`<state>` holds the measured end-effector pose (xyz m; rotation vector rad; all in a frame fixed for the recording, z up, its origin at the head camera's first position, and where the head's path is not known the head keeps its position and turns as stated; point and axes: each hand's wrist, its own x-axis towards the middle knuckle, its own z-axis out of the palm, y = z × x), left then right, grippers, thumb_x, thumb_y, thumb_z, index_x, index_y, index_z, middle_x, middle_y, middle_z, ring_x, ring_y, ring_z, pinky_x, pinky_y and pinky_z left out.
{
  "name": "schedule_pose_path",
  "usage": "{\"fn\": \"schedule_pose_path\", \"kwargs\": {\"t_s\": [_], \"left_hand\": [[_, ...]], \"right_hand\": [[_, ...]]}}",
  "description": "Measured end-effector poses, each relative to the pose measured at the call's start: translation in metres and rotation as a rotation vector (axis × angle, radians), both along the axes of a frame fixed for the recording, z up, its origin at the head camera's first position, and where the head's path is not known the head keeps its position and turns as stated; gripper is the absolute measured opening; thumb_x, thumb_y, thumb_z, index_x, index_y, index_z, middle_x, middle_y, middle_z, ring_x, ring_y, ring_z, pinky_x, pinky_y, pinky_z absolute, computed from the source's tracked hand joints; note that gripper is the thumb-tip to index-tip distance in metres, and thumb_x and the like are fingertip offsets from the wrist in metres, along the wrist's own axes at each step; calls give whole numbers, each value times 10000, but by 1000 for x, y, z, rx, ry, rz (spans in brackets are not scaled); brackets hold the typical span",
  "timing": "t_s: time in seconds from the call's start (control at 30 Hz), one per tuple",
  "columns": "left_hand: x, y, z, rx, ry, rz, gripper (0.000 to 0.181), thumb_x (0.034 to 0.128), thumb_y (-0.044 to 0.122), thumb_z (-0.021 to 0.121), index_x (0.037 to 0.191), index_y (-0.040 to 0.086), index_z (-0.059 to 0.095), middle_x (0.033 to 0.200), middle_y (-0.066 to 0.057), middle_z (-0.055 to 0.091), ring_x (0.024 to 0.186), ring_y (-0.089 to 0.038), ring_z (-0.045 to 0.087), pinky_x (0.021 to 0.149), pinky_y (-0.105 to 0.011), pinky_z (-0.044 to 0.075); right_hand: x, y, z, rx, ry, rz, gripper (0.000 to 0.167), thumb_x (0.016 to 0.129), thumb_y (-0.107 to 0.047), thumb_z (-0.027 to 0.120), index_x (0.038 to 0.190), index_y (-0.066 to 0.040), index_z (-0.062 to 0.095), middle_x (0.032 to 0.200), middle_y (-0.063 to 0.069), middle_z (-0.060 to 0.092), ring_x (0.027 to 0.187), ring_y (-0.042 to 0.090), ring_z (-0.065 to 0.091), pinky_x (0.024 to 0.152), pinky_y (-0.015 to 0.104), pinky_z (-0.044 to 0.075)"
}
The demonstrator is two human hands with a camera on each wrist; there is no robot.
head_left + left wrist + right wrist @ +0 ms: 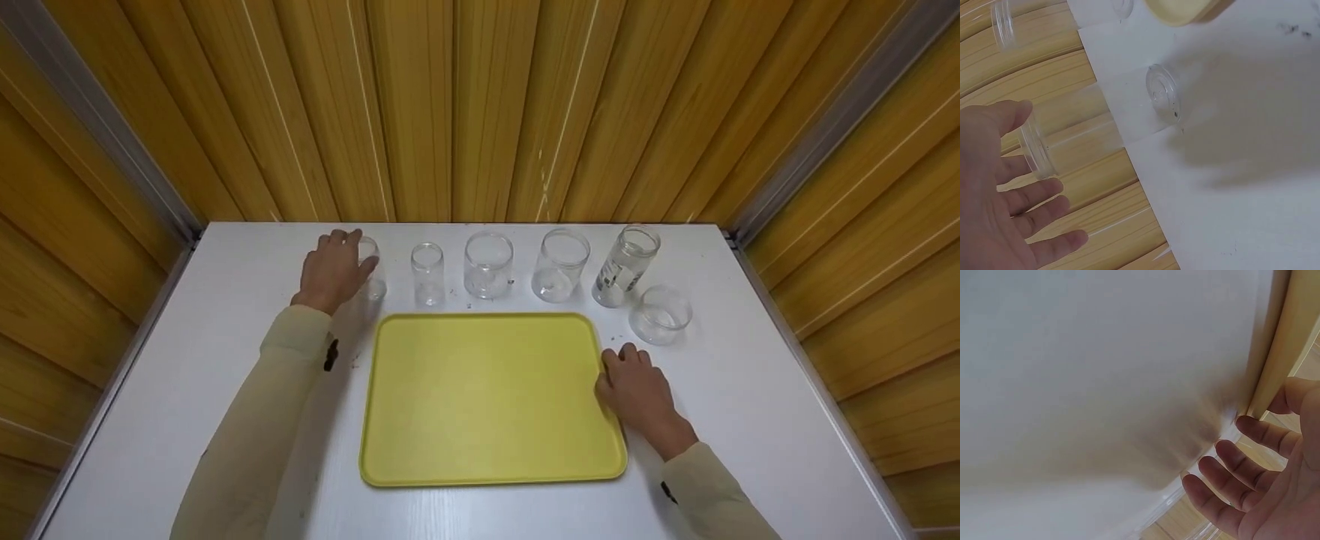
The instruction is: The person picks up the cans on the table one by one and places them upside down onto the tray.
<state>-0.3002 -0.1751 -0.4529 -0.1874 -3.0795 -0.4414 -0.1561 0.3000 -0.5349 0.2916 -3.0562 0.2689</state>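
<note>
My left hand (330, 271) is at the leftmost clear jar (375, 283), on the table's back left. In the left wrist view, the hand (994, 197) has its thumb at the rim of the upright jar (1081, 129) and its other fingers spread on the far side; firm contact cannot be told. At the right edge of a yellow tray (487, 397) is my right hand (641, 390). The right wrist view has that hand (1264, 495) pinching the tray's rim (1282, 343) between thumb and index finger, the other fingers loosely bent near the white tabletop.
Behind the tray stand a narrow jar (429, 277), two wider jars (488, 270) (559, 270), and a tall jar with printing (622, 270). A short, wide jar (660, 319) is near the tray's back right corner. Wood-patterned walls (480, 112) border the white table (750, 390).
</note>
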Motion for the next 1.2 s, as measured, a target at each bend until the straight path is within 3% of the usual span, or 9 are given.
{"fn": "schedule_pose_path", "kwargs": {"t_s": [0.17, 0.5, 0.8, 1.2], "left_hand": [[-1, 0, -1, 88, 10, -15, 615, 1091, 285, 602, 1552, -89, 442, 1477, -348, 486, 1370, -494, 476, 1087, -590, 462], [-4, 1, 1, 153, 58, -28, 539, 1029, 181, 641, 1457, -129, 536, 1414, -366, 525, 1319, -501, 519, 1050, -580, 493], [-5, 4, 3, 145, 78, -49, 487, 1028, 172, 666, 1455, -51, 593, 1407, -341, 552, 1286, -499, 547, 1019, -582, 510], [-5, 4, 5, 193, 127, -64, 383, 978, 92, 689, 1324, -71, 686, 1301, -338, 633, 1178, -484, 628, 952, -555, 555]], "right_hand": [[-1, 1, -2, 8, 19, 9, 97, 990, -128, 615, 963, -46, 570, 933, 148, 477, 810, 344, 464, 600, 510, 473], [-1, 1, -5, 10, 57, 16, 102, 982, -116, 628, 947, -41, 568, 906, 157, 483, 778, 347, 474, 572, 515, 475], [-1, 2, -6, 9, 55, 14, 101, 983, -122, 627, 953, -44, 572, 908, 154, 478, 777, 342, 471, 580, 515, 472], [2, 1, -5, -11, 56, 17, 96, 982, -117, 624, 944, -52, 564, 922, 151, 471, 804, 354, 470, 591, 525, 471]]}}
